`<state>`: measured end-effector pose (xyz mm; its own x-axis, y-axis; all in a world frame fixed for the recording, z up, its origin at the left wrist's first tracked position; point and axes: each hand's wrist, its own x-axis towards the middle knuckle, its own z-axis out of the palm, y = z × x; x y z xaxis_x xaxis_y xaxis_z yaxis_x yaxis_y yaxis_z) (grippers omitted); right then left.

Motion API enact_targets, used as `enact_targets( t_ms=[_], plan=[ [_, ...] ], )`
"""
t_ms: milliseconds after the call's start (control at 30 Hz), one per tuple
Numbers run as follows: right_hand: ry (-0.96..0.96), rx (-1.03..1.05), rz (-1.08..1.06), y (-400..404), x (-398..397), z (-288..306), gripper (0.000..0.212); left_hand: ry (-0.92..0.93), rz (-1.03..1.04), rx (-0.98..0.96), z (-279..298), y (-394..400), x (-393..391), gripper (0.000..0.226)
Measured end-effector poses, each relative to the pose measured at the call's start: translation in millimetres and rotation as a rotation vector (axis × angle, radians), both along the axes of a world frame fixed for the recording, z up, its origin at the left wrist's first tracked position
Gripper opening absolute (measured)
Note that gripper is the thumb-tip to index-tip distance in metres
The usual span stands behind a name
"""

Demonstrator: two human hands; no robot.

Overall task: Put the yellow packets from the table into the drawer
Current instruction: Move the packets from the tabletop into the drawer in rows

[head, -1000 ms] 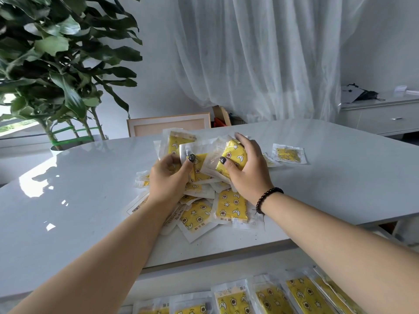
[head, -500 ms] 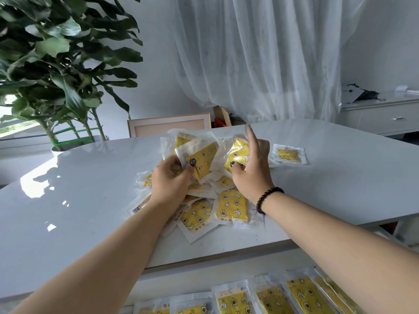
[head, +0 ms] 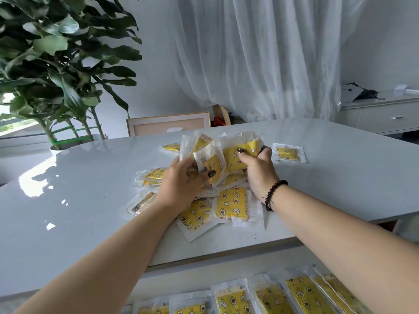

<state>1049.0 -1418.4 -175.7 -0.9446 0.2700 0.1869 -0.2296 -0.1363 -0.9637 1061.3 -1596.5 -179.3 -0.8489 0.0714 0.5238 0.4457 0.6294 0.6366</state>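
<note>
Evidently gathering: left hand [head: 181,184] and right hand [head: 258,171] both curl fingers round bunched yellow packets [head: 226,155], lifting a batch off the table [head: 90,223] toward the near drawer [head: 195,282].

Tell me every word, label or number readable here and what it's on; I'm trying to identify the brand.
None can be read for certain.
Packet in the table pile: small grey characters along its white lower edge, too blurred to quote.
Packet in the drawer: yellow and grey characters along its top edge, too blurred.
Clear-faced packet: a barcode-like label, illegible.
</note>
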Motion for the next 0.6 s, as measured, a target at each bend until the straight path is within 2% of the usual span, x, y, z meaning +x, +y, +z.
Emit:
enact_targets(
  t_ms=[233, 367, 467, 533, 600],
  plan=[
    [0.018, 0.424, 0.136, -9, 8, 1, 0.035, 0.049, -0.004, 0.018, -1, -1, 0, 0.014],
    [0.085, 0.434, 0.131, -12, 12, 2, 0.039, 0.068, 0.0, 0.036, 0, 0, 2, 0.011],
    [0.146, 0.392, 0.096, -7, 13, 2, 0.062, 0.142, 0.049, 0.078, 1, 0, 4, 0.006],
    [0.164, 0.453, 0.077, -2, 10, 4, 0.075, 0.165, 0.087, 0.144, 1, -3, 2, 0.005],
    [0.214, 0.623, 0.076, 4, 7, 10, 0.072, 0.159, 0.1, 0.158, 1, -4, 1, 0.007]
  ],
)
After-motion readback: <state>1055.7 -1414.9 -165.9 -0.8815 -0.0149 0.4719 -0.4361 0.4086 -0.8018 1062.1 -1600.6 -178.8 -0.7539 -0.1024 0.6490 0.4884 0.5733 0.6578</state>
